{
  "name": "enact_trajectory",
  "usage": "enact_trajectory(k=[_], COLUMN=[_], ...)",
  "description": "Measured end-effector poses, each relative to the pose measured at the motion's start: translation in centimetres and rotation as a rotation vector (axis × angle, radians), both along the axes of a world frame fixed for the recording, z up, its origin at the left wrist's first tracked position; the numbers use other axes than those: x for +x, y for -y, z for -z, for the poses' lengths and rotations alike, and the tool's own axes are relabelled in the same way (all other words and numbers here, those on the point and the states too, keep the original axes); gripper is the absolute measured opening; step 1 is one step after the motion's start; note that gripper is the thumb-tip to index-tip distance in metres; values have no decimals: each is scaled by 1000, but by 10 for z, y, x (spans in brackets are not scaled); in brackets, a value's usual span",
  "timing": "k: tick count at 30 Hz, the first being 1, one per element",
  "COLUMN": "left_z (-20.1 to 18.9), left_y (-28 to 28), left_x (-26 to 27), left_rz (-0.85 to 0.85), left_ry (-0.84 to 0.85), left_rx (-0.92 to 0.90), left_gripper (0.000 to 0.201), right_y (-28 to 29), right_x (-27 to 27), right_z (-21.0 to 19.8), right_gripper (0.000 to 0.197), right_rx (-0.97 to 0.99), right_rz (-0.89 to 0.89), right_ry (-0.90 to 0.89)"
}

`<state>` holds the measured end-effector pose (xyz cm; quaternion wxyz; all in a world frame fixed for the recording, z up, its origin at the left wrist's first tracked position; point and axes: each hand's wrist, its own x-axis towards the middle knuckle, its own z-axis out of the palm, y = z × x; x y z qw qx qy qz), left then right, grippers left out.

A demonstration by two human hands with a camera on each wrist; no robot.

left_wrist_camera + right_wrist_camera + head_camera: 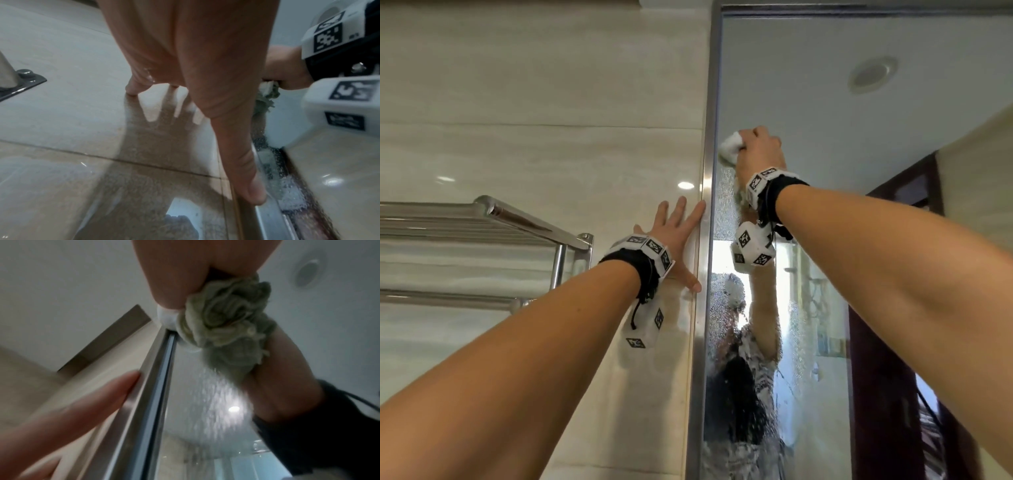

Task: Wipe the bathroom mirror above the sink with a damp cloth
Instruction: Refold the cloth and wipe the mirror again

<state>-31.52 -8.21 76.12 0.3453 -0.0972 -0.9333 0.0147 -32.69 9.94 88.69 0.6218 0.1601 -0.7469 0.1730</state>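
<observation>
Right hand (758,147) is curled tight around a bunched pale greenish-white cloth (731,146), pressing it onto the glass of the large wall mirror (808,85) close to the mirror's left edge, in its upper part. In the right wrist view the cloth (224,321) shows as a crumpled wad squeezed in the fist, touching the glass right beside the brushed steel mirror frame (144,386). Below the cloth the glass carries a band of water droplets and streaks (726,205) (lower down it looks wetter, blurry there).

Left hand (676,236) is flat and spread, fingers straight, palm against the glossy beige wall tile (534,102) just left of the frame (705,222); its index fingertip touches the frame edge. Left wrist view confirms straight fingers (242,162) lying along the frame, holding nothing.

A chrome towel rack (482,219) is mounted on the tile, left of the left hand and apart from it. Both wrists wear black straps with white marker-covered camera blocks (751,246). The mirror reflects a round ceiling light (872,74) and a dark wooden door frame (893,308).
</observation>
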Motion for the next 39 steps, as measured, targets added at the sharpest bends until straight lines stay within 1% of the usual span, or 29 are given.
enact_trajectory(k=[2,7,10,12,15,16,18,20,22,24,26,27,28,30,33,35,39], left_z=[0,3,9,14,19,22,25,28,29,30,31,31,31,31,31,31,32], left_y=[0,-2,-2,-3,-6,-8,-12,-16,-20,-21,-20,-20,-20,-19,-17,-15,-17], left_x=[1,5,6,8,14,16,19,21,21,18,18,20,21,21,17,16,18], left_rz=[-5,-18,-42,-40,-29,-24,-17,-10,-24,-47,-45,-44,-45,-53,-54,-49,-62], left_ry=[-2,-10,-33,-25,-8,-1,11,34,63,78,76,77,78,77,59,49,36], left_rx=[-5,25,54,78,113,120,121,113,76,40,36,35,33,28,17,14,13], left_gripper=[155,156,156,154,151,152,154,155,158,159,159,158,157,157,157,156,154], right_y=[8,6,1,-2,-11,-14,-18,-20,-22,-26,-32,-33,-34,-31,-21,-15,-12], right_x=[-8,-16,-18,-17,-12,-10,-6,3,15,25,31,31,29,19,-2,-11,-18], right_z=[9,43,76,101,145,159,174,166,149,132,113,105,98,91,102,118,148], right_gripper=[42,36,34,36,43,44,45,35,26,29,34,35,38,43,44,47,41], right_rx=[91,183,235,273,373,421,496,533,508,362,171,96,44,0,10,95,237], right_rz=[-8,47,15,-3,-15,-15,-16,-30,-75,-124,-125,-115,-105,-78,-54,-44,-128], right_ry=[-34,-62,-84,-83,-20,20,125,225,276,212,100,77,81,119,83,25,-43])
